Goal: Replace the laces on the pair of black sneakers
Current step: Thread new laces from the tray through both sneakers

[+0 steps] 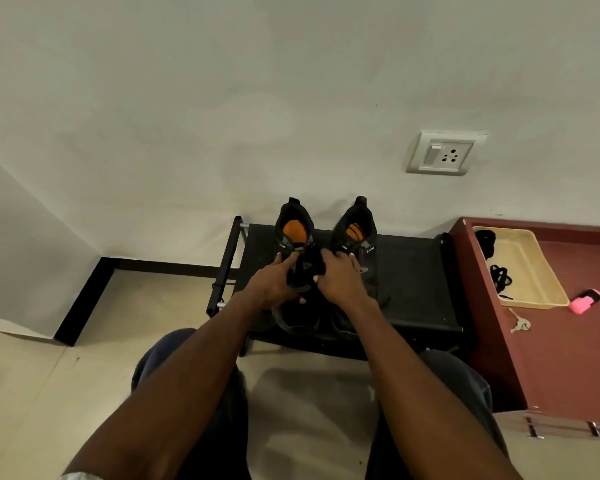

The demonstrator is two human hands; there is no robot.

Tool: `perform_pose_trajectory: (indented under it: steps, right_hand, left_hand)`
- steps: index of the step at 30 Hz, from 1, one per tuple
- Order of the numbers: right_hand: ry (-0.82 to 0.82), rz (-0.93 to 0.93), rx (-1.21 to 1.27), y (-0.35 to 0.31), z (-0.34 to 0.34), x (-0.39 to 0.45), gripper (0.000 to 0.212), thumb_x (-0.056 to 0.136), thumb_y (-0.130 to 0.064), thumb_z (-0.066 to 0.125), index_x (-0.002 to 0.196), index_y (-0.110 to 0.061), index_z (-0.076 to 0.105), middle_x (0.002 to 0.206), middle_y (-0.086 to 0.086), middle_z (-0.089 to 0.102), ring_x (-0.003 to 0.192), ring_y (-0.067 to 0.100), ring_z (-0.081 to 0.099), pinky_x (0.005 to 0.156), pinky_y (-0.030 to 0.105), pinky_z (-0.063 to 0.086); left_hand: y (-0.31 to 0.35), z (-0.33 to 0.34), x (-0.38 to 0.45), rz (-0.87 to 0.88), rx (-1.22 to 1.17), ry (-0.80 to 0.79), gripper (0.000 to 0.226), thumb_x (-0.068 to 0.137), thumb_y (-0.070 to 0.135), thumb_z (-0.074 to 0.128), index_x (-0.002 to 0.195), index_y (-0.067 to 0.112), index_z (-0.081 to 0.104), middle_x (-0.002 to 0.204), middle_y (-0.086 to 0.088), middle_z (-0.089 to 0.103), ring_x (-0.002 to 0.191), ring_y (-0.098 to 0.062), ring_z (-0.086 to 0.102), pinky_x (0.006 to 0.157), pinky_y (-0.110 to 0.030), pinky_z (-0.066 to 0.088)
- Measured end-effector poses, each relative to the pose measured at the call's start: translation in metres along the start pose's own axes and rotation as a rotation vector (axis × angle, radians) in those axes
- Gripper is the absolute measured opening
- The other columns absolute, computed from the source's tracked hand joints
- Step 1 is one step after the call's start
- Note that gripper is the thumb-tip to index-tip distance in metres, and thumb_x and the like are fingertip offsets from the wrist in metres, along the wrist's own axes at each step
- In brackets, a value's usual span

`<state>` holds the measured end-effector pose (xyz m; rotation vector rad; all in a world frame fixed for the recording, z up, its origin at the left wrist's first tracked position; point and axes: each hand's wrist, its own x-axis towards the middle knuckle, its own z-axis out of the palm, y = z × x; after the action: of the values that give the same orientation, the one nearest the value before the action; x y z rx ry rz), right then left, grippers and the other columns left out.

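Two black sneakers with orange insoles stand side by side on a black shoe rack (413, 271), heels toward the wall. My left hand (274, 285) holds the left sneaker (293, 223) across its lacing area, index finger stretched toward the tongue and thumb on the inner side. My right hand (340, 277) grips the right sneaker (355, 225) the same way, fingers curled over its throat and thumb against the black material between the two shoes. Both hands hide the eyelets, so I cannot tell whether any laces are in them. Loose black laces (499, 277) lie in a tray at the right.
The beige tray (534, 271) sits on a maroon cabinet top (568, 358) right of the rack, with a pink object (586, 300) and keys (520, 324) beside it. A wall with a socket (444, 154) is directly behind the rack. My knees are below.
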<state>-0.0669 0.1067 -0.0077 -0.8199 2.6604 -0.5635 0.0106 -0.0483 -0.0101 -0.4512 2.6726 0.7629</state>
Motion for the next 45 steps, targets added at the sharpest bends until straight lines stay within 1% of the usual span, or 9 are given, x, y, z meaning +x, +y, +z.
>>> perform_pose_trajectory:
  steps: [4, 7, 9, 16, 27, 34, 38, 42, 45]
  right_hand:
    - [0.088, -0.005, -0.155, 0.004, 0.011, 0.001, 0.019, 0.098, -0.026, 0.054, 0.103, -0.021, 0.072, 0.103, 0.004, 0.07, 0.118, 0.024, 0.053, 0.121, 0.046, 0.006]
    - [0.203, 0.109, 0.226, -0.002, -0.009, 0.005, 0.018, 0.096, -0.019, 0.054, 0.087, -0.017, 0.07, 0.089, 0.005, 0.072, 0.097, 0.024, 0.063, 0.109, 0.045, 0.032]
    - [0.288, 0.164, 0.54, -0.015, -0.034, 0.003, 0.019, 0.098, -0.018, 0.052, 0.084, -0.013, 0.065, 0.085, 0.008, 0.068, 0.08, 0.024, 0.063, 0.078, 0.038, 0.049]
    - [0.702, 0.005, 1.013, -0.052, -0.128, -0.024, 0.023, 0.097, -0.017, 0.053, 0.08, -0.004, 0.062, 0.059, -0.009, 0.046, 0.058, 0.011, 0.039, 0.055, 0.027, 0.033]
    - [0.777, -0.089, 1.022, -0.072, -0.135, -0.032, 0.024, 0.094, -0.013, 0.054, 0.078, 0.003, 0.06, 0.056, -0.012, 0.041, 0.056, 0.011, 0.035, 0.057, 0.029, 0.031]
    - [0.816, -0.153, 0.924, -0.076, -0.132, -0.042, 0.024, 0.096, -0.01, 0.055, 0.076, 0.003, 0.059, 0.064, 0.009, 0.053, 0.058, 0.009, 0.04, 0.056, 0.027, 0.036]
    - [0.923, 0.129, 0.718, -0.046, -0.13, -0.034, 0.02, 0.092, -0.014, 0.052, 0.076, -0.006, 0.062, 0.068, 0.003, 0.059, 0.063, 0.011, 0.052, 0.061, 0.033, 0.044]
    - [0.609, 0.487, 0.066, -0.002, -0.103, -0.031, 0.056, 0.087, -0.024, 0.063, 0.135, 0.002, 0.049, 0.138, 0.024, 0.05, 0.129, 0.04, 0.042, 0.108, 0.048, 0.031]
    - [0.347, 0.235, 0.122, -0.005, -0.069, -0.025, 0.017, 0.087, -0.008, 0.056, 0.102, -0.004, 0.063, 0.107, 0.021, 0.065, 0.102, 0.04, 0.059, 0.087, 0.044, 0.048]
  left_hand:
    - [-0.002, 0.001, 0.001, -0.009, 0.003, -0.006, 0.112, 0.076, 0.034, 0.083, 0.157, 0.041, 0.006, 0.166, -0.015, 0.009, 0.138, -0.039, 0.042, 0.11, -0.047, 0.041]
    - [0.0, 0.001, 0.001, -0.012, -0.005, -0.007, 0.111, 0.077, 0.035, 0.082, 0.158, 0.04, 0.005, 0.166, -0.015, 0.007, 0.141, -0.039, 0.039, 0.114, -0.047, 0.037]
    - [0.001, 0.001, 0.0, -0.014, -0.017, -0.009, 0.112, 0.077, 0.034, 0.082, 0.157, 0.04, 0.004, 0.166, -0.014, 0.006, 0.143, -0.039, 0.035, 0.115, -0.048, 0.033]
    - [0.0, 0.006, 0.003, -0.032, -0.035, -0.016, 0.119, 0.071, 0.035, 0.087, 0.157, 0.042, 0.005, 0.166, -0.012, 0.005, 0.146, -0.039, 0.028, 0.115, -0.053, 0.034]
    - [0.0, 0.011, 0.01, -0.05, 0.023, -0.027, 0.123, 0.07, 0.035, 0.088, 0.158, 0.041, 0.003, 0.167, -0.011, 0.002, 0.144, -0.039, 0.034, 0.114, -0.056, 0.035]
    - [-0.001, 0.009, 0.011, -0.057, 0.003, -0.04, 0.119, 0.073, 0.032, 0.087, 0.158, 0.038, 0.004, 0.167, -0.009, 0.0, 0.145, -0.038, 0.032, 0.116, -0.052, 0.034]
    - [-0.004, 0.005, 0.004, -0.02, 0.004, -0.027, 0.113, 0.076, 0.036, 0.084, 0.158, 0.041, 0.006, 0.167, -0.008, 0.002, 0.145, -0.037, 0.031, 0.115, -0.049, 0.035]
    - [-0.011, -0.004, -0.001, 0.02, -0.122, 0.054, 0.112, 0.079, 0.034, 0.082, 0.156, 0.045, 0.002, 0.161, -0.011, 0.026, 0.14, -0.035, 0.039, 0.113, -0.052, 0.038]
    - [-0.012, -0.011, -0.005, -0.027, -0.264, 0.173, 0.08, 0.087, 0.022, 0.074, 0.152, 0.023, 0.028, 0.13, -0.013, 0.058, 0.116, -0.031, 0.059, 0.096, -0.042, 0.05]
